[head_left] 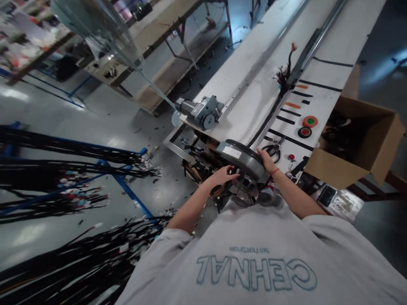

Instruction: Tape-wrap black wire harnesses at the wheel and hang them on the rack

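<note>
A round grey machine [246, 159] with a white label and a dark rim sits at the near end of a long white work board. My left hand [224, 174] is at its lower left front, fingers bent and apart, with no held thing visible. On the machine's right side lies my right hand [267, 161], its fingers stretched along the housing and partly hidden. A black cable bundle [271, 111] runs down the board to the machine's far side. Loose wire ends [281, 76] fan out at the bundle's upper part.
A motor unit [205, 112] is mounted at the board's left edge. Tape strips, round tape rolls [304, 132] and a red button [291, 157] are on the right. An open cardboard box [381, 140] stands beyond. Black cable bundles [79, 154] hang on blue racks at left, below a large fan [95, 29].
</note>
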Tool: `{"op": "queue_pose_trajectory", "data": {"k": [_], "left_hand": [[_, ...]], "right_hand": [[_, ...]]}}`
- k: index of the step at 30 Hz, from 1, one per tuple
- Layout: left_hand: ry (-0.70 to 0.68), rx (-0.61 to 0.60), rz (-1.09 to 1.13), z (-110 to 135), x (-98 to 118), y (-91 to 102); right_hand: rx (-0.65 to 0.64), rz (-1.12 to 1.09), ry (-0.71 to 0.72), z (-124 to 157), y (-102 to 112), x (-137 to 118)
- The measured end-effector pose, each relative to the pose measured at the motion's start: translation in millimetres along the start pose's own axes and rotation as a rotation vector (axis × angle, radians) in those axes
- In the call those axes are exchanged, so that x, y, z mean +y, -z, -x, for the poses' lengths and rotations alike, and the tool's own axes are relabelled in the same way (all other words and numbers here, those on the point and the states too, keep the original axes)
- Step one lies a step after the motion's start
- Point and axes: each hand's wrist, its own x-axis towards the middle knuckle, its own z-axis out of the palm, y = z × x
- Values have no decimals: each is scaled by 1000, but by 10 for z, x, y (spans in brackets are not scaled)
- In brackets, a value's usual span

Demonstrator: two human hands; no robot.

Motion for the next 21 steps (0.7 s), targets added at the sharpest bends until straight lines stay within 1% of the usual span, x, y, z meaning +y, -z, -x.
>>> {"op": "queue_pose_trajectory", "data": {"k": [2,4,6,7,9,11,13,14,15,16,17,18,19,20,21], "left_hand": [[-24,138,-239,51,73,-68],[-24,227,-410,111,139,-48],[2,300,-475,170,193,100],[19,342,-474,197,214,213],[45,434,-447,237,238,453],[43,447,-412,261,235,629],[25,409,-389,269,210,696],[13,388,-373,270,194,694],[2,377,-355,270,179,678],[-3,372,-336,270,167,656],[0,368,-317,270,162,634],[9,368,-301,272,164,616],[22,375,-295,275,176,603],[37,384,-302,282,196,596],[51,392,-319,290,224,591]], "right_hand": [[97,157,-10,-4,31,115],[240,380,-54,15,75,191],[376,644,-105,46,111,214],[406,756,-131,69,130,214],[382,858,-203,152,189,215],[321,843,-334,298,305,232],[232,728,-479,517,466,236],[184,630,-516,650,541,214],[128,502,-506,791,594,168],[55,342,-456,933,612,94],[-42,153,-389,1066,584,-5],[-167,-54,-335,1178,503,-123],[-326,-271,-338,1257,370,-251],[-497,-471,-398,1293,194,-377],[-650,-634,-500,1282,-15,-492]]}}
